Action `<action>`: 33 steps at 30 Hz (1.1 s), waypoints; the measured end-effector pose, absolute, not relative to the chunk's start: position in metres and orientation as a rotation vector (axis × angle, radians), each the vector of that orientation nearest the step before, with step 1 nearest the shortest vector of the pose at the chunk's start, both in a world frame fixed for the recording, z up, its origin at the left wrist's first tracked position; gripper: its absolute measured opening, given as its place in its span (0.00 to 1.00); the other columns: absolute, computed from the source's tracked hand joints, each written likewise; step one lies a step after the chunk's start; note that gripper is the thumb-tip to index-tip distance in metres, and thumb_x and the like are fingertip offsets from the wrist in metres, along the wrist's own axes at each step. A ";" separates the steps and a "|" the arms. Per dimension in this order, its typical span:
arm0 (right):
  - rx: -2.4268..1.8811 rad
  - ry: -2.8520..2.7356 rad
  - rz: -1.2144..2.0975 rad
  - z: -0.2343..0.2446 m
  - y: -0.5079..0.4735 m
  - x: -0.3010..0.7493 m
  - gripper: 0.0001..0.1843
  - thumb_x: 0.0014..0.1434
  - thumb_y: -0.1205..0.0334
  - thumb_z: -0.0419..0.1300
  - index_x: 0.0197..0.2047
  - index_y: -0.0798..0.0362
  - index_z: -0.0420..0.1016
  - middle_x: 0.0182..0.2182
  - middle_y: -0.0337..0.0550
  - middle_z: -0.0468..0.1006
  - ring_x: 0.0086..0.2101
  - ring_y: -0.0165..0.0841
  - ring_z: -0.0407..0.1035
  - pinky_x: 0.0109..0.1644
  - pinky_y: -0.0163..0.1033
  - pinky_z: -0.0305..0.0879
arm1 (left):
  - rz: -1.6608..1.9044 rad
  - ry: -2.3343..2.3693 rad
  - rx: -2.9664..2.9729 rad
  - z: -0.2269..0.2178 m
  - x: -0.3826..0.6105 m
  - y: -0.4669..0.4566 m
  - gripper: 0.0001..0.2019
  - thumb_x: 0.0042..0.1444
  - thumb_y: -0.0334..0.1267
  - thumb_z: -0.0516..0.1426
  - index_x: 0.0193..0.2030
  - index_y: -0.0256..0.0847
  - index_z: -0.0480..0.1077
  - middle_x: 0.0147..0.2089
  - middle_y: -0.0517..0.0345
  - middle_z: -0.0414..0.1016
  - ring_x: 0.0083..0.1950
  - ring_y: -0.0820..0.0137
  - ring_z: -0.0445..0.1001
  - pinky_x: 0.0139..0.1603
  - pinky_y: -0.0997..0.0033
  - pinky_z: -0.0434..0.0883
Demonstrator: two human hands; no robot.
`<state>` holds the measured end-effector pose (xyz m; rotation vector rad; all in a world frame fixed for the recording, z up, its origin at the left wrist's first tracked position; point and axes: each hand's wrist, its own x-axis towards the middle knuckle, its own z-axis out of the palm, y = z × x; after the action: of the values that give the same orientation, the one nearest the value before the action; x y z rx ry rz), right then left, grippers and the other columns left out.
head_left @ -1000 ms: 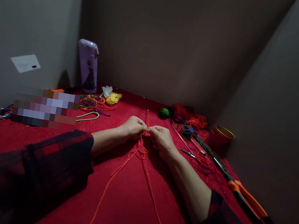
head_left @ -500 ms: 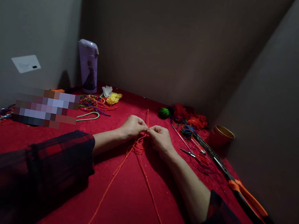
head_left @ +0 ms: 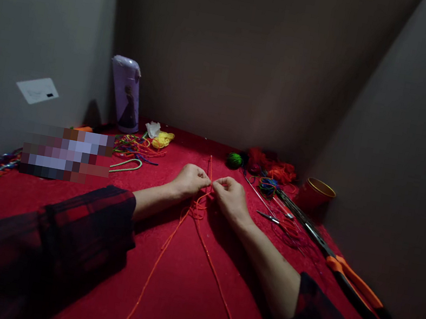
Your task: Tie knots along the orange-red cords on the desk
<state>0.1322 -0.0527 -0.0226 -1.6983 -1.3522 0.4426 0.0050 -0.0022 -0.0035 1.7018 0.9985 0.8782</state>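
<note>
- Head view: both forearms angle inward over the red cloth [head_left: 180, 297]; left hand [head_left: 191, 179] and right hand [head_left: 231, 198] nearly meet, knuckles up.
- Each thumb and forefinger closes in a narrow pinch on the orange-red cord [head_left: 199, 206].
- Fingertips hide the pinched bit; two strands leave the lower edge; pixelation masks something at left.
- Cord runs above the pinch, loops just below it.

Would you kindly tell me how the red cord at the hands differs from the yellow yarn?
The red cord trails in long strands; the yellow yarn is bunched up. Left hand and right hand pinch the red cord, while the yellow yarn lies untouched. Both are stringy.
</note>
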 end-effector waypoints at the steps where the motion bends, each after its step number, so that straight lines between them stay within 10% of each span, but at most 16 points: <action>1: -1.734 -1.385 0.371 -0.021 -0.054 0.132 0.09 0.55 0.62 0.55 0.30 0.58 0.72 0.24 0.40 0.71 0.24 0.25 0.61 0.28 0.29 0.50 | 0.880 0.998 1.707 -0.004 0.005 -0.002 0.05 0.43 0.31 0.57 0.19 0.32 0.69 0.14 0.64 0.60 0.17 0.81 0.55 0.19 0.78 0.50; 33: -1.427 -1.747 0.228 -0.024 -0.070 0.120 0.12 0.58 0.62 0.54 0.25 0.56 0.69 0.21 0.38 0.67 0.23 0.24 0.57 0.29 0.30 0.47 | 0.751 0.906 1.339 0.010 -0.004 -0.009 0.05 0.47 0.29 0.55 0.22 0.36 0.65 0.09 0.67 0.55 0.10 0.82 0.48 0.14 0.76 0.42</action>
<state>0.1202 -0.0704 -0.0239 -1.4270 -1.7474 0.2284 -0.0037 -0.0087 0.0104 1.3390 0.9058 0.7514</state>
